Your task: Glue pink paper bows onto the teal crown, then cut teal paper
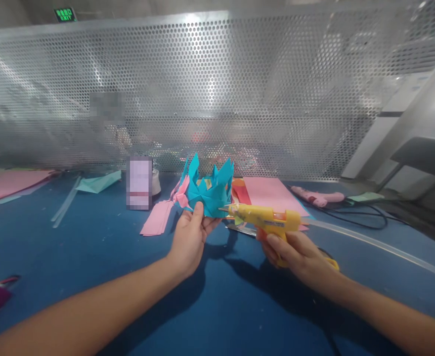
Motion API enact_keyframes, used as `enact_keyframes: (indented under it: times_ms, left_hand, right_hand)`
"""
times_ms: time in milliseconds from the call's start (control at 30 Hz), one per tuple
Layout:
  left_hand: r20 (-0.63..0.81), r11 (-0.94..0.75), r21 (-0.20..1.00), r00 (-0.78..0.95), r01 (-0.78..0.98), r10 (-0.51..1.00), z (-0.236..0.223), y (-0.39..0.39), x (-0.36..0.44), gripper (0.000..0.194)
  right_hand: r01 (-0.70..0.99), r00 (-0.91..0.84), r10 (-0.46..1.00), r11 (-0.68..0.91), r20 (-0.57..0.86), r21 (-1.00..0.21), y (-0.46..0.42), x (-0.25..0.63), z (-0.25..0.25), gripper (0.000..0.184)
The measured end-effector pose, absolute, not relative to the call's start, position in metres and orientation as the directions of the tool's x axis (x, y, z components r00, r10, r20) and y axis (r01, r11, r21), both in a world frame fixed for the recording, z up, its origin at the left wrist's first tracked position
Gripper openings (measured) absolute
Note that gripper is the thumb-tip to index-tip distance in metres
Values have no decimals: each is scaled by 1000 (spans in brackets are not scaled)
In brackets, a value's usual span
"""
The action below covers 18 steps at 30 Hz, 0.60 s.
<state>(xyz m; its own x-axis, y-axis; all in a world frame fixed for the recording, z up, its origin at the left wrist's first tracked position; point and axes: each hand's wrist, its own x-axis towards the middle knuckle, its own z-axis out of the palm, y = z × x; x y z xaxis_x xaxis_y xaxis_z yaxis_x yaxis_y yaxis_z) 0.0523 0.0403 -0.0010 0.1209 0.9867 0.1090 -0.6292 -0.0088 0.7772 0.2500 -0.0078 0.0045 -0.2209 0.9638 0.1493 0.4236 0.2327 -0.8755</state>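
Note:
My left hand (190,235) grips a blue folded-paper crown (209,193) from below, the thumb pressed on its front and the points facing up. In my right hand (295,254) is a yellow hot glue gun (267,217). Its nozzle points left and is at the crown's lower right edge; whether it touches the paper I cannot tell. A folded pink paper piece (182,193) is beside the crown's left side. Below it lie pink paper strips (156,217) on the blue table. Scissors (241,229) lie behind the glue gun, partly hidden by it.
A phone (139,183) stands upright against a white roll (155,182). Pink sheets (271,195) lie behind the glue gun, and a pink glue gun (317,196) with a black cord is farther right. A perforated metal screen (210,89) borders the table's back.

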Motion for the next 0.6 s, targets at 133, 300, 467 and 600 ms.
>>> enact_keyframes:
  times_ms: [133,300,467,600]
  left_hand:
    - [101,-6,781,116,-624,988,-1,40,52,23]
    - [104,-10,789,118,-615,988,-3,41,52,21]
    - [111,-27,793,100,-608,989,-5,41,52,26]
    - [109,-29,805,99,-593,989,-6,40,52,27]
  right_hand:
    - [416,-223,964,230,147,-880,-9,250,5,51]
    - [388,-209,967,217,144,-896,-7,251,1,48]
    - [358,-191,964,245,187,-901,-5,252,-2,49]
    - [389,-169,960,272,223,-880,-6,253,2,49]
